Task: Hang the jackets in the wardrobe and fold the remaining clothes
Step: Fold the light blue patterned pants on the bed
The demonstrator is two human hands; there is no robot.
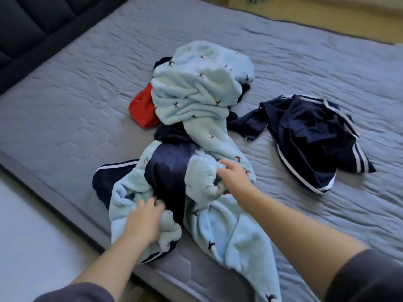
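Observation:
A heap of clothes lies in the middle of the grey bed (76, 101). On top sprawls a light blue fleece garment (196, 88) printed with small dark figures. My left hand (145, 221) grips a bunch of this fleece at the heap's near left. My right hand (234, 177) grips another bunch of it further right. Between my hands a navy satin garment with white stripes (168, 168) lies tangled in the fleece. A red garment (141, 110) pokes out at the heap's far left.
A second navy garment with white stripes (314, 138) lies crumpled apart at the right. A dark padded headboard (32, 22) runs along the far left. Pale floor (28, 236) lies beside the bed's near edge, and wooden floor (327, 16) shows beyond the far side.

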